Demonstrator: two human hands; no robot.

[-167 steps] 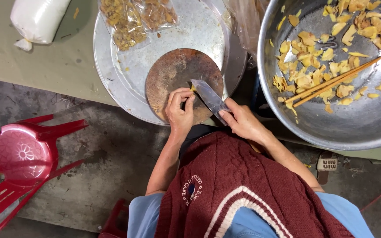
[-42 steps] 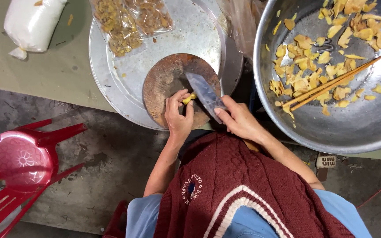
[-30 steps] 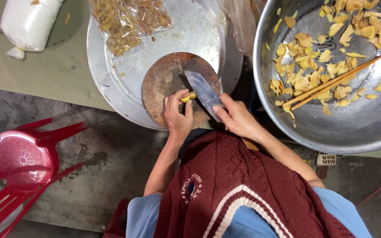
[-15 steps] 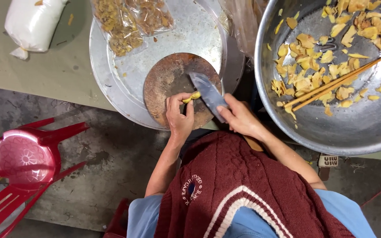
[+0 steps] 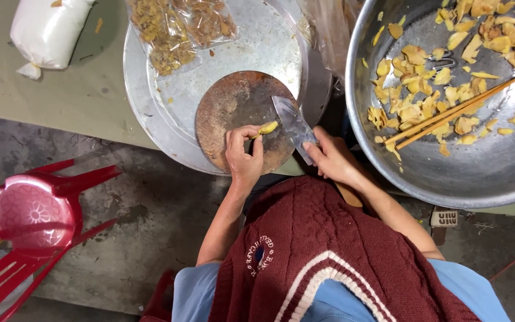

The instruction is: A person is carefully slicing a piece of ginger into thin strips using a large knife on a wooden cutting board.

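My left hand (image 5: 244,154) pinches a small yellow piece of food (image 5: 267,127) on a round brown wooden cutting board (image 5: 233,107). My right hand (image 5: 331,159) grips a broad cleaver (image 5: 293,123), its blade resting just right of the yellow piece. The board lies on a large round metal tray (image 5: 257,42). To the right, a big metal bowl (image 5: 448,173) holds several yellow slices (image 5: 412,107) and a pair of wooden chopsticks (image 5: 457,111).
Clear bags of dried brownish bits (image 5: 174,27) lie at the tray's far side. A white sack (image 5: 49,30) sits on the green table at upper left. A red plastic stool (image 5: 31,211) stands on the concrete floor at left.
The cleaver has stayed beside the yellow piece with small shifts of the blade. My left hand keeps its pinch on the piece. The view has drifted slightly.
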